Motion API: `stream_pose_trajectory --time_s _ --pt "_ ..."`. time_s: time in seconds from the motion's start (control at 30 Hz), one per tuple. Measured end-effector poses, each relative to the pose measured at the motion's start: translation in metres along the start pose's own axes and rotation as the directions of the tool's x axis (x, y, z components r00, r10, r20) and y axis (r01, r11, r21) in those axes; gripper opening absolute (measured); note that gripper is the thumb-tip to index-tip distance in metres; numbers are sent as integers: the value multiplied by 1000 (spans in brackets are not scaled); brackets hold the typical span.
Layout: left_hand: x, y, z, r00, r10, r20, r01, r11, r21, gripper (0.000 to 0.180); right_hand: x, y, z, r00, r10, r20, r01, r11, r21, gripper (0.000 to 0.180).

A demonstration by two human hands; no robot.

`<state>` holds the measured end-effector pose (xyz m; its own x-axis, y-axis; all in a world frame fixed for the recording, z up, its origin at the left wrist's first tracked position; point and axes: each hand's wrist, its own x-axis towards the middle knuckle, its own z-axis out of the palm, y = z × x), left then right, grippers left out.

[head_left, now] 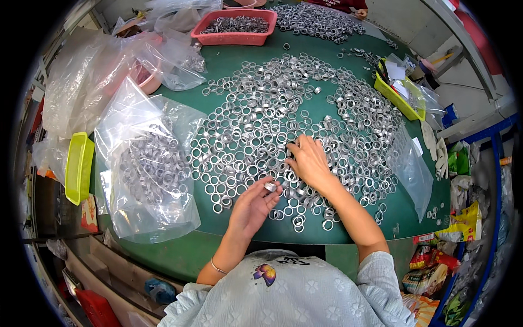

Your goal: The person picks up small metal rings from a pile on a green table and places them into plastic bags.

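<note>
Many small silver metal rings (236, 121) lie spread over the green table in front of me. My left hand (251, 210), palm turned up near the front edge of the spread, holds one metal ring (270, 187) at its fingertips. To the right of it, my right hand (311, 162) reaches down over the rings. Its thumb and forefinger are apart, with their tips among the rings; no ring shows clearly gripped between them. The other fingers of that hand are partly hidden.
A clear plastic bag of rings (152, 163) lies on the left, beside a yellow-green tray (79, 168). At the back stand a pink basin (234, 38) of metal pieces and another ring pile (316, 22), near a person's hand (361, 13). A yellow-green basket (400, 99) sits right.
</note>
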<state>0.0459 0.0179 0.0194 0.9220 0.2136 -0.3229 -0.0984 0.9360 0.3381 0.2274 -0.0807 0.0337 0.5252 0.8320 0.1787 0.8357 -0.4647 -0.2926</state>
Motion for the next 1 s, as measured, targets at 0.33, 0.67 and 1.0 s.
stream_pose_trajectory --time_s 0.33,0.67,1.0 --pt "-13 -3 -1 999 24 -36 -22 998 64 35 -18 4 -34 899 79 430 -344 -479 807 25" --pt "-22 -7 1 997 25 -66 -21 998 62 34 -14 -8 -19 964 181 193 -261 537 802 15" --pt "-26 -7 4 995 73 -68 -69 996 60 32 -29 -7 -22 984 96 151 -132 957 257 12"
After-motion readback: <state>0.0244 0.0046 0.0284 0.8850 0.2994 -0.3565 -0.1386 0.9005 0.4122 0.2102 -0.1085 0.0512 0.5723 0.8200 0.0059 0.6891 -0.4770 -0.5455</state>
